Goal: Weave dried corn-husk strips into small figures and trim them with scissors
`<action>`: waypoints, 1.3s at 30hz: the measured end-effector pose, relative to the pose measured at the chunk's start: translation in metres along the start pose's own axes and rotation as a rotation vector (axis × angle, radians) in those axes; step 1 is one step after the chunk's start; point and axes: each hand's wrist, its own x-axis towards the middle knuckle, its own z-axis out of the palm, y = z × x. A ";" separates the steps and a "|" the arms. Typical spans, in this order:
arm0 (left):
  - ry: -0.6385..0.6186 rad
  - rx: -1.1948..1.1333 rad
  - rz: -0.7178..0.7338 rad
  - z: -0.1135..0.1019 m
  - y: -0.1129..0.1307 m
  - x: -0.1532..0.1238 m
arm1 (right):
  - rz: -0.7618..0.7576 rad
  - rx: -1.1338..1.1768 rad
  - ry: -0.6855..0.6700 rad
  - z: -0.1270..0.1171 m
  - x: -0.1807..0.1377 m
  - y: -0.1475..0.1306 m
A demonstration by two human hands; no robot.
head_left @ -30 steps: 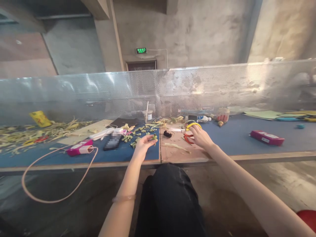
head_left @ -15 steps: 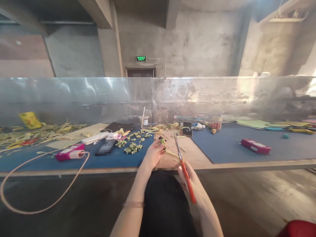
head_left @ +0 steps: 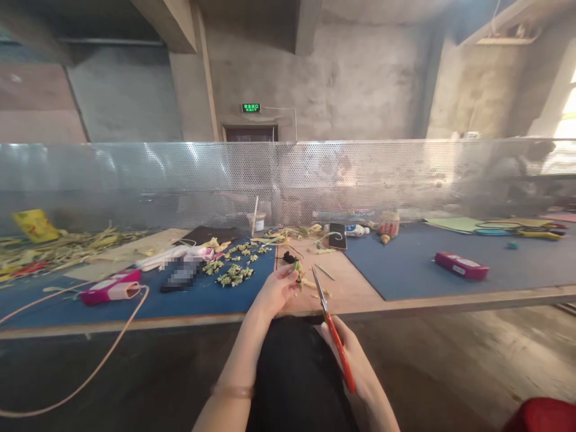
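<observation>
My left hand pinches a small green-yellow piece that looks like folded or knotted plant strip, above the tan board. My right hand grips scissors with orange-red handles, their blades pointing up and away, just right of the piece. The blades look closed or nearly so. Pale strip scraps lie between the two hands. Beyond my left fingertips is a small black item I cannot make out. Left of that hand, several similar green-yellow pieces are piled on the blue mat.
Magenta boxes lie left and right; a cord loops off the table from the left one. A heap of pale strips covers the far left. Behind stand a cup, a black phone-like slab, a bottle and a perforated metal screen.
The view has turned slightly right. The scissors have moved a little down, away from the piece. The pale strip stretching from my left fingers toward the blades now appears lower, among the scraps.
</observation>
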 end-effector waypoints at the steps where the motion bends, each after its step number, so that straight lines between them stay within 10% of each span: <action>1: -0.003 0.009 0.003 0.000 0.000 0.000 | -0.009 -0.007 -0.012 -0.001 0.000 0.000; 39: 0.053 0.266 0.036 0.007 -0.001 -0.006 | 0.029 -0.049 -0.051 -0.002 0.001 0.012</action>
